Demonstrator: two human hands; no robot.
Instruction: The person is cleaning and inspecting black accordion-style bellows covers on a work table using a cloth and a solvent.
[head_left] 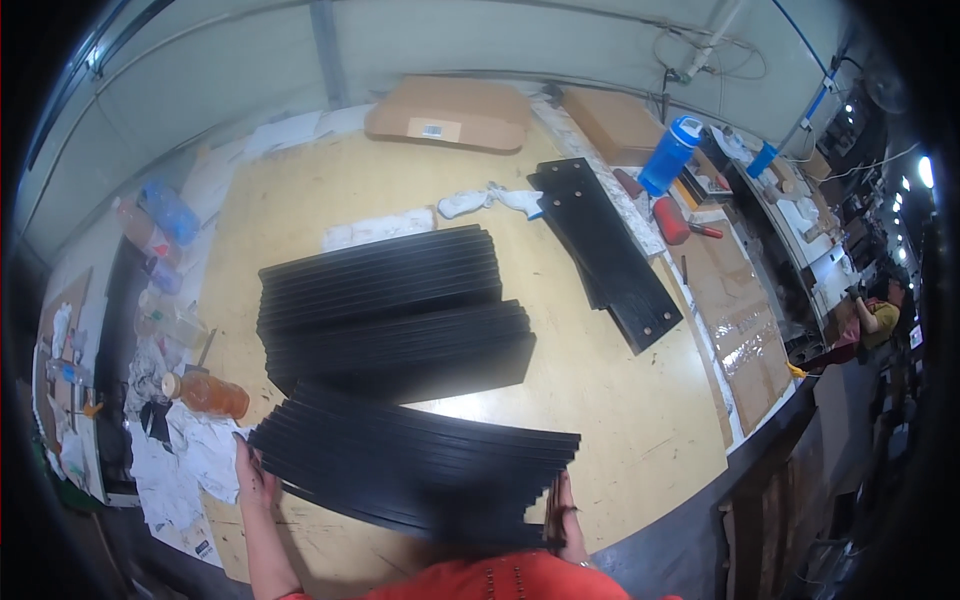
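Note:
Between my two hands is a fanned stack of long black slats [410, 455], held by its ends at the near side of the table. My left hand [258, 482] grips the left end, its thumb up along the edges. Around the right end closes my right hand [570, 525], its fingers partly hidden behind the slats. Just beyond lies a larger pile of similar black slats [380, 290] in two leaning rows. To the far right, two or more flat black boards with small holes [610, 250] lie overlapped.
The light wooden table [640, 430] carries a cardboard piece [450, 105] at the back and a crumpled white cloth [480, 203]. A jar of amber liquid [208, 394] stands at left. Along the right edge are a blue bottle [670, 157] and a red tool [672, 220]. Another person [875, 315] is far right.

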